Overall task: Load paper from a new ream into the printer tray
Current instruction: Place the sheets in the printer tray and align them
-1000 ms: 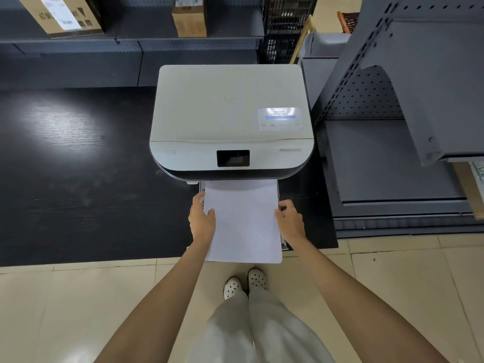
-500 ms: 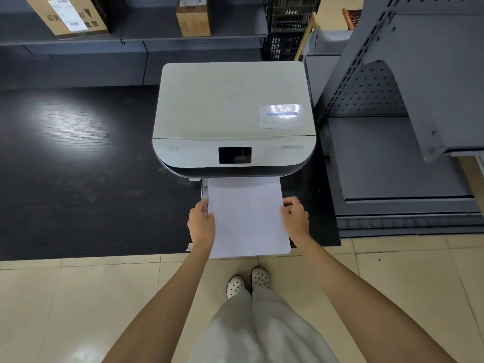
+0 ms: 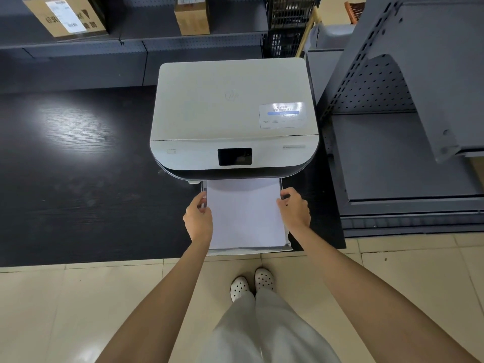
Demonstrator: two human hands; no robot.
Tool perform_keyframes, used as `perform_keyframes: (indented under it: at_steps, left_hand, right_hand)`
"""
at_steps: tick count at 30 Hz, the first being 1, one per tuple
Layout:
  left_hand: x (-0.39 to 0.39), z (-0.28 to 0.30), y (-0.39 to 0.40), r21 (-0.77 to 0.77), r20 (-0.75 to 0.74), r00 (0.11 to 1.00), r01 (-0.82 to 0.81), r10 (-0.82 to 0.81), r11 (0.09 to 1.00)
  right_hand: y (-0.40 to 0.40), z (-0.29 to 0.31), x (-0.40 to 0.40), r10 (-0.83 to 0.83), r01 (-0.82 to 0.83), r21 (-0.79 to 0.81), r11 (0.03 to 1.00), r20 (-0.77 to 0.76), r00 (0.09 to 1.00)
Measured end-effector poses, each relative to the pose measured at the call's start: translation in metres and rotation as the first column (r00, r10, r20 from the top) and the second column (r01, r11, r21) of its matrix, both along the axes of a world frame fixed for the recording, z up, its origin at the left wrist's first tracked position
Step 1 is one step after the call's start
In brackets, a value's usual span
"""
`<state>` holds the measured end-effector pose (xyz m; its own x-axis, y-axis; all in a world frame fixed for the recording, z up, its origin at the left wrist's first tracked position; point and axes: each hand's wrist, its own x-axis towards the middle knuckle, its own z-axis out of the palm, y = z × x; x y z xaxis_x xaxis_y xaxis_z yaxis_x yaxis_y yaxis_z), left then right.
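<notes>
Sliding the paper (image 3: 245, 213) squarely into the tray (image 3: 287, 238) under the printer (image 3: 233, 113) calls for even pressure: the left hand (image 3: 197, 218) and right hand (image 3: 294, 208) each curl lightly against a side edge of the stack, which lies partly inside, so both should push together.

I count one printer (image 3: 233, 113), one stack of paper (image 3: 245, 213) in one tray (image 3: 287, 238), two hands (left hand (image 3: 197, 221), right hand (image 3: 294, 209)), two cardboard boxes (image 3: 65, 17) (image 3: 192, 15), and two white shoes (image 3: 238, 288) (image 3: 264, 279).
</notes>
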<state>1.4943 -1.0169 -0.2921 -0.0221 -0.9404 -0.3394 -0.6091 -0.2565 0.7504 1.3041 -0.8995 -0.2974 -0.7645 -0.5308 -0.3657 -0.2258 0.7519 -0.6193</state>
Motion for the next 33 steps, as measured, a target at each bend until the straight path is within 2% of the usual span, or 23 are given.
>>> perform_keyframes:
  at_steps: [6,13,19,29,33]
  left_hand:
    - [0.007,-0.006,0.0,-0.009,-0.02,0.999,0.035,-0.036,0.999]
    - [0.024,-0.011,0.026,-0.065,-0.045,0.997,0.058,-0.061,0.996]
    - [0.032,-0.016,0.03,-0.069,-0.029,0.998,0.058,-0.061,0.996]
    - [0.029,-0.021,0.032,-0.117,0.007,0.996,0.092,-0.092,0.989]
    - [0.029,-0.021,0.033,-0.132,0.02,0.994,0.108,-0.107,0.985]
  right_hand:
    - [-0.001,-0.001,0.001,-0.006,0.006,-0.079,0.997,0.006,1.0]
    - [0.03,-0.001,0.021,0.088,-0.082,-0.102,0.991,0.06,0.994]
    - [0.039,-0.002,0.024,0.057,-0.05,-0.138,0.989,0.044,0.997]
    - [0.037,-0.002,0.021,0.083,-0.082,-0.12,0.989,0.006,0.997]
    - [0.036,0.0,0.022,0.151,-0.156,-0.075,0.985,-0.067,0.986]
